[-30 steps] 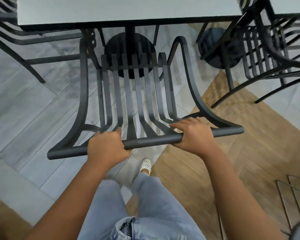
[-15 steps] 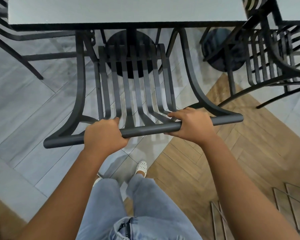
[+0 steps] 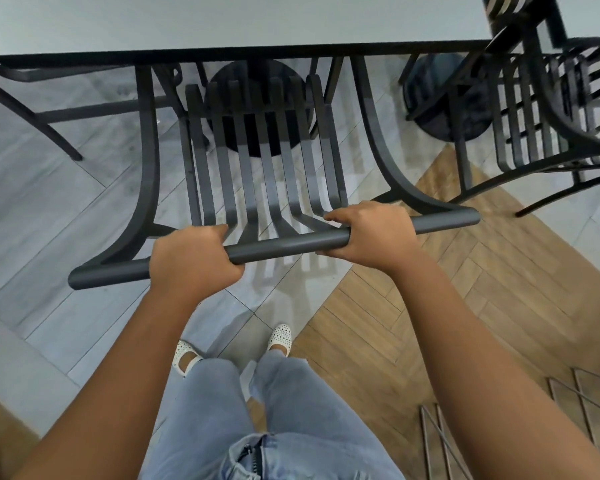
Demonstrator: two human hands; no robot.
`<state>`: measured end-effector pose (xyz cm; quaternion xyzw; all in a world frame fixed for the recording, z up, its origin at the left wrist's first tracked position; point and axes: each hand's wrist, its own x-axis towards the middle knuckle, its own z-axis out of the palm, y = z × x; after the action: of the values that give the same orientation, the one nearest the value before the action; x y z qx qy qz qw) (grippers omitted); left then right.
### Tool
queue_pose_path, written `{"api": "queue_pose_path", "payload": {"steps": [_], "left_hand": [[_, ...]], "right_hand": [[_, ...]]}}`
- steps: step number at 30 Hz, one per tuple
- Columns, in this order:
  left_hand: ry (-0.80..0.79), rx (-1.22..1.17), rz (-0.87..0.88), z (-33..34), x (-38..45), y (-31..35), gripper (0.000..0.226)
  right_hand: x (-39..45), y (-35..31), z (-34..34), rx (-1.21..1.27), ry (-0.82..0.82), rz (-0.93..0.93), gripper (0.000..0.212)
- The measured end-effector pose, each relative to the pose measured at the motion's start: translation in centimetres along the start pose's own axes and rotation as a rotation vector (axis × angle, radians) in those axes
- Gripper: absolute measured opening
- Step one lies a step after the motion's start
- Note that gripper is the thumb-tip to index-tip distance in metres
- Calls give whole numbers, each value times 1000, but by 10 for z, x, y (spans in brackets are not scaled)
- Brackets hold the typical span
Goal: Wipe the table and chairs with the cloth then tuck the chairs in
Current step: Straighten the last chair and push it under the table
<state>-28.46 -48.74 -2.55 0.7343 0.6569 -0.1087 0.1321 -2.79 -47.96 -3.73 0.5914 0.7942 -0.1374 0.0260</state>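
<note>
Two hands on one chair point(image 3: 257, 161), both wrapped round its top rail point(image 3: 284, 244). Left hand point(image 3: 191, 261) gripping the rail toward its left end, fingers curled over the far side, thumb tucked beneath. Right hand point(image 3: 368, 237) gripping the same rail toward its right end, knuckles up, fingertips curled under the bar. Bare rail showing between the hands and beyond each fist.

Dark metal chair, slatted back and seat, curved armrests sweeping forward on either side. Front of the seat and tips of the armrests reaching under the near edge of the table point(image 3: 239, 22); back rail well out from that edge, on the near side. Round black table base point(image 3: 257, 74) visible through the slats, on the floor under the middle of the table. Pale grey tabletop with a dark rim, filling the upper part of the view.

Second dark slatted chair point(image 3: 541, 116) off the right corner of the table, beside another round base point(image 3: 440, 98). Part of a third chair frame point(image 3: 21, 91) at the left corner. Edge of another table point(image 3: 593, 15) at top right.

No cloth in sight, no containers in sight either.

Below the rail, blue jeans point(image 3: 239, 410) and two white perforated shoes point(image 3: 280, 337), standing on grey floor tiles point(image 3: 49, 188) just beside a patch of wood-look herringbone flooring point(image 3: 482, 289). Thin metal rods point(image 3: 440, 441) at the lower right, nature unclear.
</note>
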Motion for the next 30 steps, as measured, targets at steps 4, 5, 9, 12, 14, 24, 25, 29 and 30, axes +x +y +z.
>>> {"api": "queue_pose_path", "payload": {"steps": [4,5,9,12,14,24,25,29,30], "left_hand": [[-12,-19,5,-5,10,-3,28],[-16,-20,5,-5,12,-4,30],[-23,-10,-6,-7,17,-4,34],[5,-12,4,-6,18,-7,32],[29,-20,3,-5,19,-9,30],[23,-84,-39,-7,19,-6,47],[20,-95,-49,-8,19,-5,47],[-101,-106,-105,-12,20,-1,47],[-144,-94,-119,-14,21,1,49]], "right_hand": [[10,0,-3,-13,3,-14,57],[12,0,-4,-12,9,-18,56],[17,1,-3,-4,19,-30,55],[19,0,-3,2,20,-33,53],[19,-1,-4,6,31,-28,49],[14,-4,2,37,181,-57,38],[13,-4,4,24,222,-51,36],[9,-8,11,6,284,22,30],[7,-9,12,14,283,44,29]]}}
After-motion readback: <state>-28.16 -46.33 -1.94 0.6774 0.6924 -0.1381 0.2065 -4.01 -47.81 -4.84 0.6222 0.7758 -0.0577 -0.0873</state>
